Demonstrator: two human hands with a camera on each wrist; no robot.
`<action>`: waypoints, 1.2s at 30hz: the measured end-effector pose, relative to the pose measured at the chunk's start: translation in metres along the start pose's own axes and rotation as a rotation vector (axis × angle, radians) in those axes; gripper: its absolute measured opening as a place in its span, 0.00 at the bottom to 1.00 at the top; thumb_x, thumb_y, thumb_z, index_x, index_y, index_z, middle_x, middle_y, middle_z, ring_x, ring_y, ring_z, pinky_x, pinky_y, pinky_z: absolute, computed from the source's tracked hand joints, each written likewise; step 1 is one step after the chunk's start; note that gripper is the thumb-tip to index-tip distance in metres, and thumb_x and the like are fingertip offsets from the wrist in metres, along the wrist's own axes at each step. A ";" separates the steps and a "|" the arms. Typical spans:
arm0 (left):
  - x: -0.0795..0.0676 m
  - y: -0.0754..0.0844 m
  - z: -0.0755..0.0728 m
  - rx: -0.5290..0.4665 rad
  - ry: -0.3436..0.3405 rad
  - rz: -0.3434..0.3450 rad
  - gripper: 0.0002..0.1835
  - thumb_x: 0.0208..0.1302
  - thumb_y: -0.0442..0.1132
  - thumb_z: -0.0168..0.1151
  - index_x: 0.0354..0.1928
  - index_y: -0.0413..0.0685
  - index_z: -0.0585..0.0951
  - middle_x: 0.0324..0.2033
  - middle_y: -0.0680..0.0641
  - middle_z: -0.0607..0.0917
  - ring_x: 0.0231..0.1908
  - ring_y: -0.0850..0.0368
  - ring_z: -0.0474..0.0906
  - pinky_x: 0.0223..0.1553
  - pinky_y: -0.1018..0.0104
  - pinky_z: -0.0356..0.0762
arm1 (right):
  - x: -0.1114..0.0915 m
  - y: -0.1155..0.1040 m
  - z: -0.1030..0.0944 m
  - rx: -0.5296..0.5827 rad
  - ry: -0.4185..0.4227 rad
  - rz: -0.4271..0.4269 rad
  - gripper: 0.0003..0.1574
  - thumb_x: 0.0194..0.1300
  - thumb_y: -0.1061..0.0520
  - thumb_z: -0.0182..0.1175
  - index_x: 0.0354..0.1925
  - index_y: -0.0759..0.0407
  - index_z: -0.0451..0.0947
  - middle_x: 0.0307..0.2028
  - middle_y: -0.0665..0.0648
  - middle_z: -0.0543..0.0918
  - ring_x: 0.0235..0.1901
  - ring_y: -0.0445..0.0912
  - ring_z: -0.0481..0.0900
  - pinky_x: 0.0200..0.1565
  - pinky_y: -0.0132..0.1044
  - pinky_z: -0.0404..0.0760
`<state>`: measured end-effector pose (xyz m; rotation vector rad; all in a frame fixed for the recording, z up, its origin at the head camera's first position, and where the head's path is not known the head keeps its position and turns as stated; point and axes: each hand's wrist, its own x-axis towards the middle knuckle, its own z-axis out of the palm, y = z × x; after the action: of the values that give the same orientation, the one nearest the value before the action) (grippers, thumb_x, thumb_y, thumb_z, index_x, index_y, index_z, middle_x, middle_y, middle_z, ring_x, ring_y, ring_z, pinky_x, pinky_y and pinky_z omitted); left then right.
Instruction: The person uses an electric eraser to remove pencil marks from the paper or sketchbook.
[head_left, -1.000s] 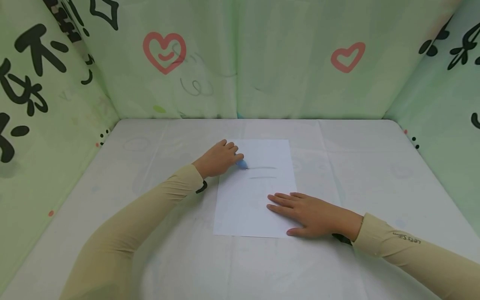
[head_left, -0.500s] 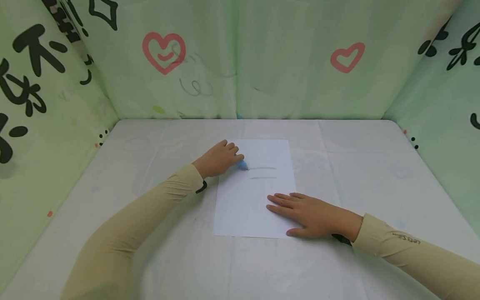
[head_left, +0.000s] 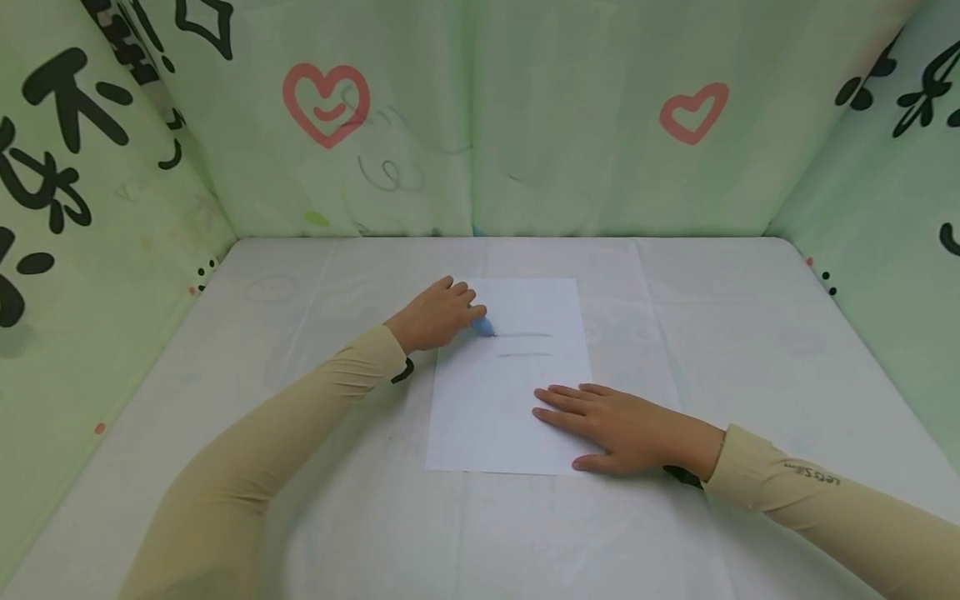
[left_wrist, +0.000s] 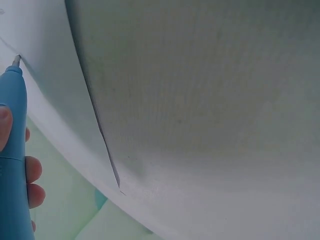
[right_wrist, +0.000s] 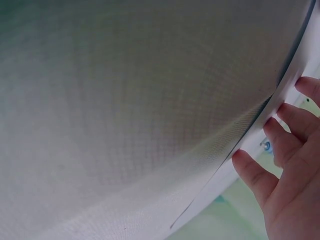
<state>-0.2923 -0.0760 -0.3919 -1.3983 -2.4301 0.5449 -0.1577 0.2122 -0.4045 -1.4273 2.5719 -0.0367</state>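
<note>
two lines are showing on the paper. left hand is gripping a blue pen; right hand is lying spread on the paper, holding nothing.

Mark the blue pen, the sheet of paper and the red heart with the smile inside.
Blue pen [left_wrist: 15,155]: left wrist view, on its barrel.
Sheet of paper [head_left: 483,417]: head view, on its bare lower part.
Red heart [head_left: 327,117]: head view, on its smile.
</note>
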 end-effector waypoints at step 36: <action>0.001 0.002 0.000 0.017 0.012 -0.007 0.10 0.65 0.40 0.58 0.47 0.53 0.76 0.37 0.48 0.82 0.37 0.54 0.74 0.38 0.64 0.67 | 0.000 0.000 0.001 0.001 0.002 0.008 0.42 0.66 0.39 0.53 0.71 0.51 0.54 0.73 0.56 0.55 0.71 0.52 0.56 0.64 0.52 0.63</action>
<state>-0.2916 -0.0738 -0.3930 -1.3825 -2.4140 0.5522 -0.1580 0.2120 -0.4052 -1.4178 2.5784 -0.0377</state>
